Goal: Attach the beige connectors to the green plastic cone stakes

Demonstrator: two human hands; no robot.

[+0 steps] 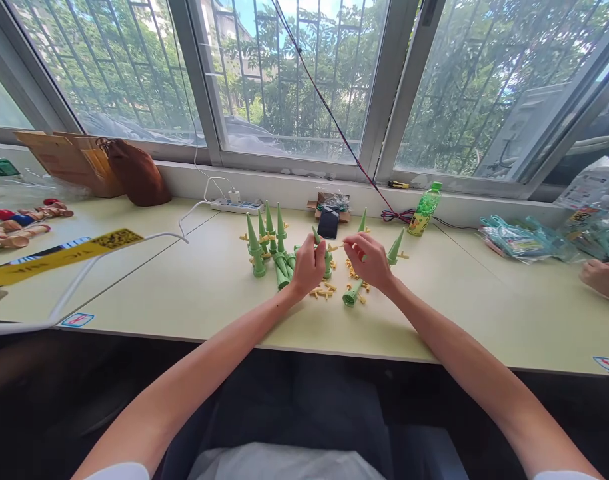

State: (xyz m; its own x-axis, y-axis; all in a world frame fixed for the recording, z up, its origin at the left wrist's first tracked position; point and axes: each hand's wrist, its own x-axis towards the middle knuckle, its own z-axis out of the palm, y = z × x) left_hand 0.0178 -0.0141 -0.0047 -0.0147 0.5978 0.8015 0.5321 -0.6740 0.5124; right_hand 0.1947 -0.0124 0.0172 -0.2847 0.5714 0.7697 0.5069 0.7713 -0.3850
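My left hand (308, 265) is closed round a green plastic cone (318, 238) held tilted above the pale table (194, 293). My right hand (370, 261) pinches a small yellow peg (336, 247) whose tip points at the cone. Under and around both hands lie several loose yellow pegs (323, 291) and a green cone lying on its side (352, 293). To the left stand several upright green cones with pegs (257, 252). Two more cones (396, 247) stand to the right.
A black phone (328, 223) lies behind the cones, next to a power strip (235, 205) and a green bottle (425, 209). Another person's hand (604, 279) rests at the right edge. Plastic packets (524, 239) sit at right, a brown bag (137, 175) and wooden toys (19, 227) at left.
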